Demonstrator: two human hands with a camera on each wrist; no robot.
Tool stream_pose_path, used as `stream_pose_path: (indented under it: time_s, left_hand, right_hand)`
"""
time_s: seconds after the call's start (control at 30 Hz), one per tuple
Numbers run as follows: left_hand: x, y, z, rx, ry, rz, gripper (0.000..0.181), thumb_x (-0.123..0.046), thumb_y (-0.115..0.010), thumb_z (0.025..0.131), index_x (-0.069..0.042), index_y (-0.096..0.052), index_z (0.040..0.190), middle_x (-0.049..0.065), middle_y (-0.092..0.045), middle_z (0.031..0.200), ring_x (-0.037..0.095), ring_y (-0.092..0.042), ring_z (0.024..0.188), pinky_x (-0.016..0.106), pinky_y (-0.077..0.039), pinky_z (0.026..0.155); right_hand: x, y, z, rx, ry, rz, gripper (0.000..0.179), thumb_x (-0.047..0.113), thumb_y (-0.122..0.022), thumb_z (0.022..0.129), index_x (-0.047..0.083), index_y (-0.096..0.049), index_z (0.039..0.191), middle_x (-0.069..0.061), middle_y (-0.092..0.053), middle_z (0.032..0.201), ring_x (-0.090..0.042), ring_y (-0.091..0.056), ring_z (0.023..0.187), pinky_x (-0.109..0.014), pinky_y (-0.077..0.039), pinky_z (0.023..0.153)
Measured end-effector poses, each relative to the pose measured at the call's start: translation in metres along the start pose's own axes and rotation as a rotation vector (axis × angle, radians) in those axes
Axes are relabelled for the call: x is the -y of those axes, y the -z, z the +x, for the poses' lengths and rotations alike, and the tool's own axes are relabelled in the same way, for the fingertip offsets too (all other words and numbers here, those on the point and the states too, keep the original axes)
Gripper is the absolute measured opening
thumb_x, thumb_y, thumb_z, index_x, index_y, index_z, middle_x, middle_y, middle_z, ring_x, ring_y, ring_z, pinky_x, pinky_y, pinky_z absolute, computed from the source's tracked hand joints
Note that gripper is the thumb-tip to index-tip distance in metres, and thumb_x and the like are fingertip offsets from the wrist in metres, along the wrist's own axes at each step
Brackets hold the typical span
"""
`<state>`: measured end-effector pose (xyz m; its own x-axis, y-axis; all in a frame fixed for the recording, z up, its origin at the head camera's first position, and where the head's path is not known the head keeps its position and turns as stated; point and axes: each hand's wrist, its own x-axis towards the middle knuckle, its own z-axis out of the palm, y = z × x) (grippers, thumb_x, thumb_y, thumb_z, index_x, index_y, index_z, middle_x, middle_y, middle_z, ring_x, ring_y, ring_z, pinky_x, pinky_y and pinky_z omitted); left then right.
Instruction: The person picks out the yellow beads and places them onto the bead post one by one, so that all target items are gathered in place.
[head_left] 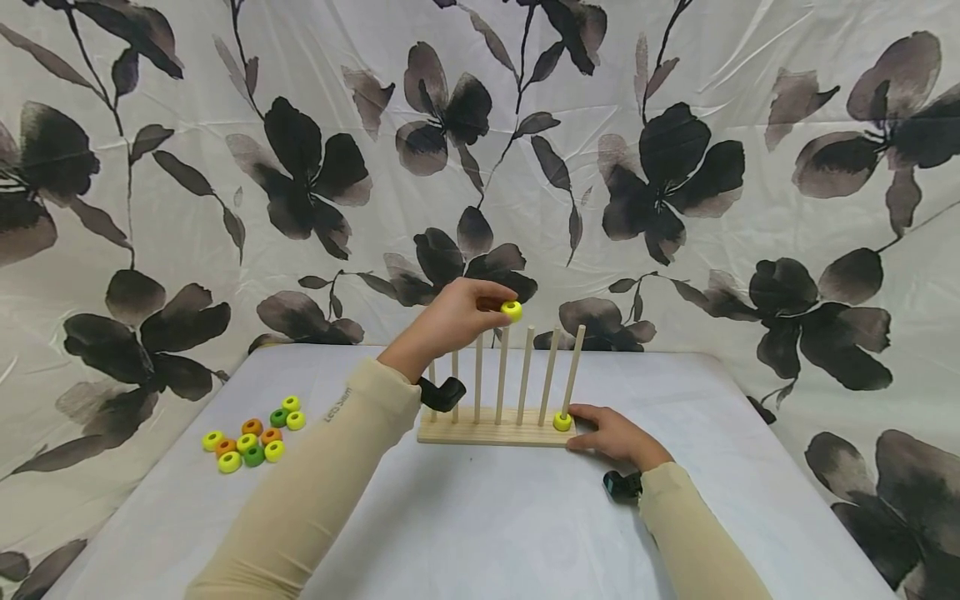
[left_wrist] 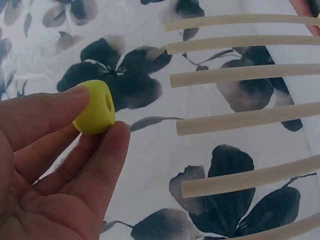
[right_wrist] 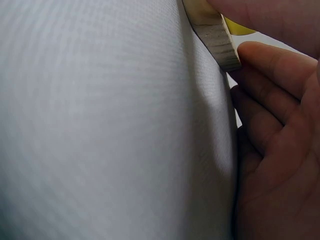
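My left hand (head_left: 462, 317) pinches a yellow wooden bead (head_left: 512, 312) between thumb and fingers, just above the peg tops. In the left wrist view the bead (left_wrist: 95, 107) shows its hole facing the pegs (left_wrist: 220, 122), apart from them. A wooden peg stand (head_left: 495, 433) with several upright pegs stands on the table. Another yellow bead (head_left: 562, 422) sits at the foot of its rightmost peg. My right hand (head_left: 611, 435) grips the right end of the base, and the right wrist view shows the base's end (right_wrist: 220, 47) between thumb and fingers.
To the left, loose yellow, green and orange beads (head_left: 253, 456) lie in a group on the white-covered table (head_left: 450, 533). A floral cloth (head_left: 525, 167) hangs behind the table's far edge. Both wrists wear black cameras.
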<state>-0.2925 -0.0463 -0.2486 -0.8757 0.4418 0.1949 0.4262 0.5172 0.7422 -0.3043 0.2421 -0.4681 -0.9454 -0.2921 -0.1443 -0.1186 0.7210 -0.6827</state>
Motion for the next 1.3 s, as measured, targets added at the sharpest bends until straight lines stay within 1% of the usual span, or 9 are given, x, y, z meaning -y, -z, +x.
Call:
stream_pose_path:
  time_s: [0.2, 0.43, 0.53, 0.67, 0.77, 0.9, 1.03, 1.17, 1.3]
  left_hand:
    - [-0.002, -0.006, 0.005, -0.002, -0.011, 0.007, 0.035, -0.014, -0.066, 0.092, -0.012, -0.064, 0.127, 0.004, -0.066, 0.120, 0.017, -0.064, 0.110, 0.032, -0.055, 0.092]
    - [-0.004, -0.016, 0.011, 0.014, -0.021, 0.015, 0.035, -0.015, -0.066, 0.092, -0.013, -0.064, 0.127, 0.003, -0.067, 0.120, 0.016, -0.064, 0.110, 0.032, -0.055, 0.090]
    - [-0.006, -0.020, 0.013, 0.019, -0.025, 0.016, 0.035, -0.016, -0.066, 0.092, -0.013, -0.064, 0.127, 0.003, -0.066, 0.121, 0.016, -0.063, 0.112, 0.032, -0.054, 0.093]
    - [-0.009, -0.024, 0.016, 0.026, -0.036, 0.012, 0.037, -0.016, -0.066, 0.092, -0.010, -0.063, 0.128, 0.005, -0.066, 0.122, 0.017, -0.063, 0.112, 0.032, -0.054, 0.094]
    - [-0.012, -0.028, 0.018, 0.026, -0.044, 0.028, 0.037, -0.015, -0.065, 0.093, -0.009, -0.062, 0.129, 0.006, -0.066, 0.122, 0.017, -0.063, 0.111, 0.031, -0.054, 0.092]
    - [-0.014, -0.033, 0.022, 0.025, -0.054, 0.044, 0.036, -0.015, -0.065, 0.093, -0.011, -0.063, 0.128, 0.005, -0.066, 0.122, 0.016, -0.063, 0.112, 0.029, -0.054, 0.091]
    - [-0.016, -0.039, 0.027, 0.026, -0.061, 0.036, 0.034, -0.015, -0.064, 0.094, -0.011, -0.063, 0.127, 0.004, -0.065, 0.122, 0.016, -0.063, 0.112, 0.029, -0.054, 0.091]
    - [-0.019, -0.045, 0.031, 0.031, -0.066, 0.042, 0.035, -0.015, -0.064, 0.093, -0.010, -0.063, 0.128, 0.005, -0.066, 0.121, 0.016, -0.063, 0.110, 0.028, -0.055, 0.090]
    - [-0.021, -0.051, 0.036, 0.038, -0.076, 0.058, 0.036, -0.014, -0.064, 0.093, -0.009, -0.062, 0.129, 0.006, -0.066, 0.122, 0.016, -0.064, 0.109, 0.026, -0.055, 0.088]
  right_hand:
    - [0.000, 0.000, 0.000, 0.000, 0.004, 0.007, 0.075, 0.036, -0.078, 0.079, 0.012, -0.047, 0.144, -0.013, -0.044, 0.150, -0.038, -0.031, 0.143, -0.059, -0.024, 0.116]
    - [0.001, 0.000, -0.001, 0.001, 0.005, 0.011, 0.075, 0.037, -0.077, 0.080, 0.011, -0.047, 0.144, -0.013, -0.044, 0.150, -0.037, -0.032, 0.143, -0.058, -0.024, 0.116]
    - [0.002, 0.000, -0.002, 0.000, 0.002, 0.014, 0.075, 0.036, -0.077, 0.080, 0.011, -0.047, 0.144, -0.013, -0.044, 0.150, -0.037, -0.032, 0.143, -0.058, -0.025, 0.116]
    - [0.003, 0.000, -0.002, -0.002, 0.000, 0.017, 0.075, 0.035, -0.078, 0.079, 0.011, -0.047, 0.143, -0.014, -0.044, 0.149, -0.037, -0.033, 0.142, -0.058, -0.025, 0.116]
    - [0.003, 0.000, -0.002, 0.001, -0.003, 0.022, 0.075, 0.035, -0.078, 0.079, 0.011, -0.048, 0.143, -0.013, -0.044, 0.149, -0.037, -0.033, 0.143, -0.058, -0.025, 0.116]
    - [0.002, -0.001, -0.001, 0.005, -0.006, 0.031, 0.076, 0.035, -0.078, 0.079, 0.012, -0.047, 0.144, -0.013, -0.044, 0.150, -0.036, -0.033, 0.143, -0.057, -0.025, 0.116]
    - [0.002, -0.001, -0.002, 0.009, -0.015, 0.033, 0.076, 0.037, -0.078, 0.079, 0.013, -0.047, 0.144, -0.012, -0.044, 0.150, -0.036, -0.033, 0.143, -0.058, -0.025, 0.116]
    - [0.004, -0.001, -0.003, 0.010, -0.031, 0.046, 0.075, 0.037, -0.078, 0.079, 0.015, -0.048, 0.144, -0.011, -0.044, 0.150, -0.035, -0.032, 0.143, -0.058, -0.024, 0.116]
    - [0.004, 0.000, -0.003, 0.008, -0.031, 0.042, 0.074, 0.037, -0.078, 0.079, 0.015, -0.048, 0.144, -0.011, -0.044, 0.150, -0.036, -0.033, 0.143, -0.059, -0.025, 0.116]
